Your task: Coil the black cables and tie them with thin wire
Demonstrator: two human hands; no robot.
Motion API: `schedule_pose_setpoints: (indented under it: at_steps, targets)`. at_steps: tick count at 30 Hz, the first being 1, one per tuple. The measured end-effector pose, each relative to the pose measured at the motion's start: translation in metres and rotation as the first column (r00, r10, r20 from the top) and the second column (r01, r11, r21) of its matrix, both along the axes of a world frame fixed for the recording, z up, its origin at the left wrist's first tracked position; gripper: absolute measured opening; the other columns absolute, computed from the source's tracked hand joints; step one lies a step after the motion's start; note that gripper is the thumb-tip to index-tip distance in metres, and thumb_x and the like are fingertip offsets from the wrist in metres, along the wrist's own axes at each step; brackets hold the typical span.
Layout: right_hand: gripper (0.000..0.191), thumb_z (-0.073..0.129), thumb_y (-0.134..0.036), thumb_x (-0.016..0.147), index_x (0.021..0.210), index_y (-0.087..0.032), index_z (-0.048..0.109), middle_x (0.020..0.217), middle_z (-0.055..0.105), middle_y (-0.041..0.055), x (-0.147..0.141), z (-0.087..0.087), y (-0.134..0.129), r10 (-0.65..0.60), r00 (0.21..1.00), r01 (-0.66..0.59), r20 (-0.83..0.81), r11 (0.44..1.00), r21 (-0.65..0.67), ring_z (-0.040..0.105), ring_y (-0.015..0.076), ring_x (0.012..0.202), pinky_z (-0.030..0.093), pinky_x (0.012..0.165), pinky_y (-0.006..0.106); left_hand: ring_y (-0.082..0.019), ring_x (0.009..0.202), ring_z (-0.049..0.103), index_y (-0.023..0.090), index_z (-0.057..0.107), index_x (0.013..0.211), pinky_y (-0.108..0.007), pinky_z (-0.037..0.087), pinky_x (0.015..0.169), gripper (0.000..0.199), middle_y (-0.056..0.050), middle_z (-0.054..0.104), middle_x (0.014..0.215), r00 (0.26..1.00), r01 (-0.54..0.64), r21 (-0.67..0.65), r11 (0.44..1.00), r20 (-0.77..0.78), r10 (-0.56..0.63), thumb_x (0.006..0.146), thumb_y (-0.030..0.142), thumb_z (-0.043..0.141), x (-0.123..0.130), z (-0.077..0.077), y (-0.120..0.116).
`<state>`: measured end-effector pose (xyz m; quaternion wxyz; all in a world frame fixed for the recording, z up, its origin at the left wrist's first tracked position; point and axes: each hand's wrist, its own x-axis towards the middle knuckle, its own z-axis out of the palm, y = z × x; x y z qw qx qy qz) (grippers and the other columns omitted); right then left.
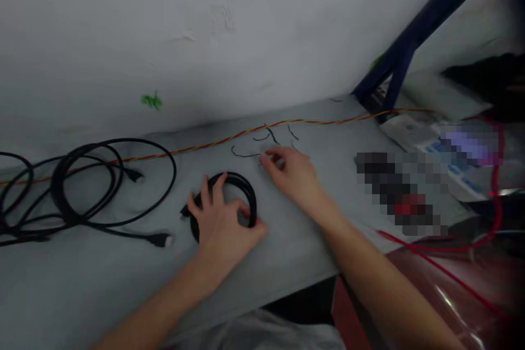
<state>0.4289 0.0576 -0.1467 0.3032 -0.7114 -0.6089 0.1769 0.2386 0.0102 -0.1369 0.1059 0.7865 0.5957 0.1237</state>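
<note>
A black cable wound into a small round coil [251, 191] lies on the grey table. My left hand [221, 219] grips this coil, with fingers over its left and top parts and the thumb at its right side. To the right, my right hand [289, 172] pinches the end of a thin dark tie [246, 155] on the table. More short dark ties [272, 134] lie just beyond that hand. On the left rests a larger, looser coil of black cable [59, 191], with one connector [159, 239] pointing right.
A twisted red and yellow wire [241, 134] crosses the table near the white wall [246, 38]. At right are a blurred-out dark object [394, 191], printed packets [459, 169], a red cable [496, 191] and a blue metal frame [426, 22].
</note>
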Motion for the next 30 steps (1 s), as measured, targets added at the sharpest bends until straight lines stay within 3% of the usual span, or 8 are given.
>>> schedule_pose_setpoints:
  at_steps: [5,8,12,17,25,30]
  targets:
    - [0.026,0.064,-0.039,0.099,0.095,-0.020,0.081,0.097,0.077,0.0081,-0.007,-0.012,0.014,0.074,0.997,-0.074,0.008,0.993,0.087,0.069,0.0207,0.081,0.050,0.078,0.032,-0.047,0.150,0.031,0.026,0.075,0.066,-0.076,0.016,0.120,0.015,-0.006,0.050,0.157,1.000,-0.010,0.014,1.000,0.025,0.010,0.064,0.038,0.084,0.002,0.000,0.000]
    - [0.026,0.066,-0.040,0.096,0.093,-0.020,0.082,0.093,0.079,0.0061,0.000,-0.007,0.012,0.121,0.975,-0.097,-0.189,0.986,0.133,0.070,0.0212,0.081,0.052,0.076,0.032,-0.047,0.150,0.031,0.026,0.074,0.065,-0.076,0.017,0.119,0.015,-0.008,0.051,0.156,0.999,-0.009,0.027,1.000,0.040,0.008,0.063,0.037,0.084,0.003,-0.001,-0.001]
    - [0.032,0.072,-0.049,0.090,0.089,-0.019,0.082,0.088,0.080,0.0059,0.015,0.001,0.002,0.156,0.899,-0.127,-0.410,0.987,0.098,0.071,0.0238,0.082,0.053,0.074,0.033,-0.046,0.149,0.033,0.025,0.073,0.064,-0.076,0.019,0.118,0.015,-0.009,0.052,0.155,0.997,-0.012,0.042,0.999,0.075,0.009,0.062,0.035,0.085,0.003,-0.001,-0.002]
    - [0.034,0.066,-0.049,0.094,0.088,-0.017,0.079,0.083,0.077,0.0047,0.020,0.000,-0.003,0.239,0.899,-0.238,-0.366,0.970,0.049,0.064,0.0199,0.074,0.047,0.068,0.031,-0.043,0.149,0.035,0.026,0.072,0.065,-0.074,0.019,0.120,0.015,-0.007,0.052,0.156,0.988,-0.031,0.061,0.998,0.150,0.021,0.063,0.034,0.085,-0.001,-0.001,-0.004]
    - [0.028,0.061,-0.039,0.096,0.083,-0.016,0.071,0.075,0.066,0.0011,0.015,0.011,-0.012,0.434,0.820,-0.486,-0.374,0.872,-0.055,0.054,0.0156,0.070,0.038,0.064,0.027,-0.041,0.148,0.039,0.026,0.071,0.064,-0.068,0.022,0.121,0.013,-0.006,0.053,0.155,0.951,-0.077,0.135,0.988,0.307,0.032,0.061,0.026,0.083,-0.007,0.004,-0.005]
    - [0.024,0.063,-0.035,0.094,0.084,-0.016,0.073,0.072,0.063,-0.0003,0.018,0.015,-0.018,0.496,0.717,-0.630,-0.491,0.761,-0.151,0.052,0.0146,0.068,0.038,0.062,0.026,-0.041,0.146,0.040,0.026,0.072,0.065,-0.067,0.026,0.120,0.014,-0.005,0.052,0.156,0.957,-0.077,0.148,0.986,0.287,0.032,0.060,0.028,0.085,-0.007,0.001,-0.004]
